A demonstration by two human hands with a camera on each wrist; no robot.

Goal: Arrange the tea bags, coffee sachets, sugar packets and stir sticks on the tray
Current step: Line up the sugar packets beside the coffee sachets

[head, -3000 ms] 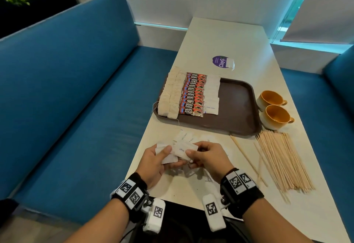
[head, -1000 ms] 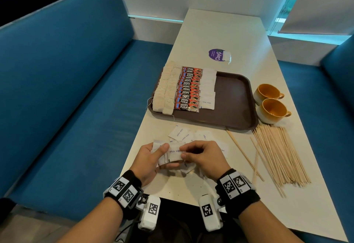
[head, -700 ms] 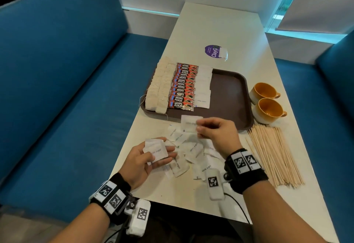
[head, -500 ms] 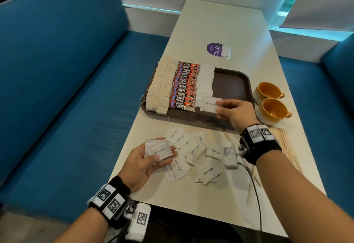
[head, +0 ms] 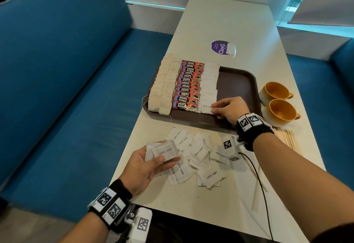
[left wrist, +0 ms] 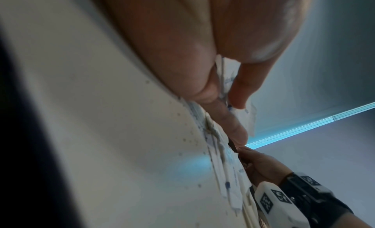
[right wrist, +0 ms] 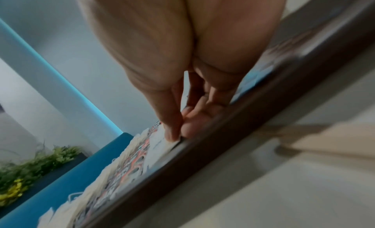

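Booth table (head: pixel 220 22): tray (head: pixel 237 81) held tea bags (head: pixel 162 87), coffee sachets (head: pixel 188 87), part sugar column. Right hand (head: pixel 229 109) pinched sugar packet (head: pixel 206 107) at column's near end; left hand (head: pixel 145 168) gripped spare packets (head: pixel 164 151). Loose packets (head: pixel 203 158), stir sticks (head: pixel 285 139) remained off tray.

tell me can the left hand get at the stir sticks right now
Probably not. The left hand grips sugar packets, and the right arm lies across the way to the stir sticks.

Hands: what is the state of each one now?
Left hand: holding white sugar packets.
Right hand: pinching one sugar packet on the tray.
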